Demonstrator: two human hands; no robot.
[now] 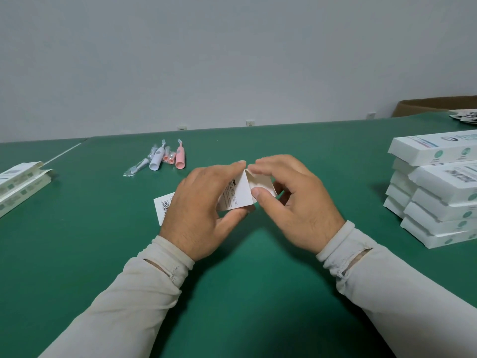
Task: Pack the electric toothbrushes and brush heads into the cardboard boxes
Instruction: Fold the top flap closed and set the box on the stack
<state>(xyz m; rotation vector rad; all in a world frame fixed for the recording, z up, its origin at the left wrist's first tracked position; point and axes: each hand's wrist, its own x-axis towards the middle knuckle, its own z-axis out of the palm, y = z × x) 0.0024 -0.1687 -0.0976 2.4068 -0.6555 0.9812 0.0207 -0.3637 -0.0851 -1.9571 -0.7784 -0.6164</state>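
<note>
Both hands, left hand (pixel 204 202) and right hand (pixel 291 200), grip one white box (pixel 238 192) at table centre, largely hidden; two toothbrushes (pixel 169 157) far left; brush-head count unclear

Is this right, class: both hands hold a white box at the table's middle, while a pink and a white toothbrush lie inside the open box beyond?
Not quite. In the head view both hands hold the white box, but the pink toothbrush and white toothbrush lie loose on the green table, not inside any box.
</note>
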